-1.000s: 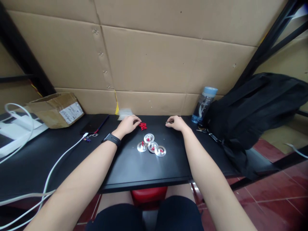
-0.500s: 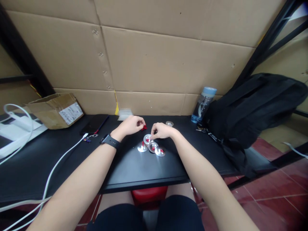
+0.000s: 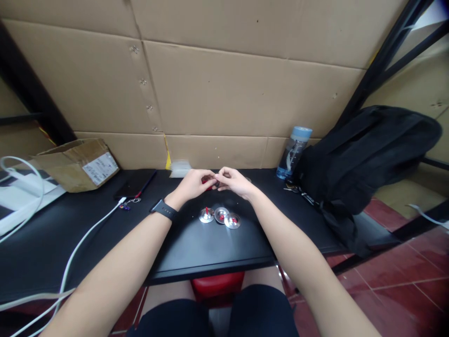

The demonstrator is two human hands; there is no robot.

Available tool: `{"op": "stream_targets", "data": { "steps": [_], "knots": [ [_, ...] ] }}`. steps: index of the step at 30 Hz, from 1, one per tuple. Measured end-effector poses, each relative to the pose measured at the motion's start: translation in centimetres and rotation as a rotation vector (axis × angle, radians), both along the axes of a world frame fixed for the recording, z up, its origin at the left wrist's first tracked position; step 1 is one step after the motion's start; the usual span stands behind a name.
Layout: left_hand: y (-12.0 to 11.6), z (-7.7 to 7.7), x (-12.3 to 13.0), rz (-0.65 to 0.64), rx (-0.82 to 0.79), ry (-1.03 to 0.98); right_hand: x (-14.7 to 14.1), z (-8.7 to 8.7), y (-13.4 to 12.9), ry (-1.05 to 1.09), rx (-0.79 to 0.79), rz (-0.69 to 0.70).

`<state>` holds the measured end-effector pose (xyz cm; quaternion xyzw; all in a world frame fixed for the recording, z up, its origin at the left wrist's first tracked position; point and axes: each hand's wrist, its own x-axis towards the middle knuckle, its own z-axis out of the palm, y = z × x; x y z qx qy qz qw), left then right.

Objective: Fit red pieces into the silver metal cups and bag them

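My left hand (image 3: 197,183), with a dark watch on its wrist, is closed on something red (image 3: 209,182), mostly hidden by the fingers. My right hand (image 3: 234,181) pinches at the same spot, and the fingertips of both hands meet above the table. A dark edge shows between them, apparently of a small metal finger cymbal largely covered by the fingers. Nearer to me lie three silver, domed discs like finger cymbals with red loops: a left one (image 3: 203,216), a middle one (image 3: 219,211) and a right one (image 3: 230,224). The right one overlaps the middle one.
Behind my hands lies a clear plastic packet (image 3: 180,169). On the left are a phone (image 3: 131,187), a white cable (image 3: 84,238) and an open cardboard box (image 3: 75,168). A water bottle (image 3: 293,152) and a black backpack (image 3: 365,159) stand right. Cardboard (image 3: 217,89) walls the back.
My right hand has lifted the upper disc from the group and moved up and left to meet my left hand. The other three discs stay on the table.
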<state>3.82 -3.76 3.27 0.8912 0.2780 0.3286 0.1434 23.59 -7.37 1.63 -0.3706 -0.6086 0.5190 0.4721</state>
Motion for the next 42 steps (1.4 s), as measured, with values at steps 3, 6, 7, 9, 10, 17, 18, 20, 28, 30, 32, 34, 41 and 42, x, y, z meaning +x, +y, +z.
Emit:
{"op": "stream_targets", "data": {
  "steps": [3, 6, 7, 9, 10, 17, 18, 20, 28, 30, 32, 34, 41, 42],
  "knots": [
    [0.5, 0.2, -0.5, 0.09, 0.028, -0.062, 0.2, 0.1, 0.5, 0.06, 0.085, -0.133],
    [1.6, -0.2, -1.5, 0.178, 0.038, -0.063, 1.7, 0.0, 1.2, -0.087, 0.216, -0.327],
    [2.0, -0.5, -1.8, 0.192, 0.036, -0.048, 2.5, -0.1, 1.4, -0.194, 0.276, -0.395],
    [3.0, -1.1, -2.5, 0.186, 0.027, -0.006, 4.4, -0.2, 1.8, -0.473, 0.385, -0.508],
    [3.4, -1.5, -2.7, 0.171, 0.026, 0.016, 5.4, -0.3, 1.9, -0.588, 0.404, -0.548],
    [4.8, -3.1, -3.3, 0.179, 0.052, 0.121, 9.7, -1.5, 2.4, -0.918, 0.234, -0.618],
    [4.9, -3.2, -3.3, 0.179, 0.056, 0.13, 9.9, -1.7, 2.5, -0.927, 0.211, -0.609],
    [4.9, -3.3, -3.3, 0.187, 0.049, 0.14, 10.1, -2.2, 2.7, -0.935, 0.171, -0.59],
    [4.8, -3.0, -3.3, 0.194, 0.026, 0.098, 9.9, -1.9, 2.3, -0.987, 0.16, -0.581],
    [4.8, -2.9, -3.2, 0.201, 0.031, 0.099, 8.6, -0.9, 1.8, -0.978, 0.219, -0.528],
    [4.7, -2.8, -3.2, 0.217, 0.039, 0.1, 6.3, 0.1, 1.0, -0.911, 0.257, -0.307],
    [4.7, -2.7, -3.3, 0.23, 0.052, 0.095, 3.4, 0.9, 0.0, -0.842, 0.269, 0.048],
    [4.6, -2.2, -3.7, 0.263, 0.085, 0.061, -2.7, 1.2, -2.0, -0.791, 0.31, 0.383],
    [4.5, -2.2, -3.7, 0.268, 0.083, 0.051, -2.5, 1.1, -1.9, -0.76, 0.298, 0.333]
  ]
}}
